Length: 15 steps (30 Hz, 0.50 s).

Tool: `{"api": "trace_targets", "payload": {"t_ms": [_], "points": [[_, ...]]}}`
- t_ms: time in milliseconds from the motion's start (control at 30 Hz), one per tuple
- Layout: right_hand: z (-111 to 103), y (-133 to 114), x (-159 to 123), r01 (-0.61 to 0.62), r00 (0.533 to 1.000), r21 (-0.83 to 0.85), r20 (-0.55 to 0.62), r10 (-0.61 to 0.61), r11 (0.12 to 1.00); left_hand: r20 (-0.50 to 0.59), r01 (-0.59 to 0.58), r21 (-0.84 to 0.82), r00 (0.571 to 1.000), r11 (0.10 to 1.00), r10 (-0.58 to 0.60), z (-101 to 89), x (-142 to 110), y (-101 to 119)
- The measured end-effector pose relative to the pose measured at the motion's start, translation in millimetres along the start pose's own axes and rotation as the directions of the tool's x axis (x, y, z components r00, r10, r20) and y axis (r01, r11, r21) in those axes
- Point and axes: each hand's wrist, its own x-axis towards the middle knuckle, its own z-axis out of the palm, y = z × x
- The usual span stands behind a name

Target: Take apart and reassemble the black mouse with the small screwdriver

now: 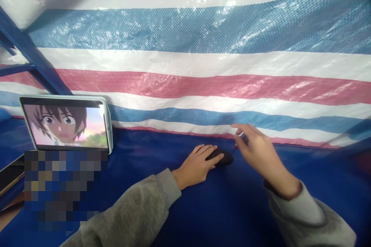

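Note:
A black computer mouse lies on the blue surface, its right end uncovered. My left hand grips it from the left, with fingers over its top and near side. My right hand, just to the right of the mouse, is closed in a pinch. Between its thumb and fingers is a slim screwdriver-like tool, pale and dark with a reddish lower part. Its thin end points down and left at the mouse's right end; whether it touches is too small to tell. The fingers hide much of the tool.
A tablet in a pale case stands tilted at the left, playing a cartoon. A dark phone-like slab lies at the left edge beside a blurred-out patch. Striped plastic sheeting hangs behind the blue surface; a blue metal frame rises at the left.

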Motion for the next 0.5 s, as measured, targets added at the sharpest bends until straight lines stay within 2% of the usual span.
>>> {"api": "trace_targets", "payload": {"t_ms": [267,500], "points": [[-15.0,-2.3,1.3,-0.004,0.998,0.013,-0.070,0.005,1.000,-0.009,0.000,-0.034,1.000,0.999,-0.001,-0.2,-0.4,-0.7],[-5.5,-0.1,0.9,0.035,0.999,-0.003,0.006,-0.035,0.999,0.000,0.001,-0.019,1.000,1.000,-0.001,1.4,-1.1,-0.9]]}}
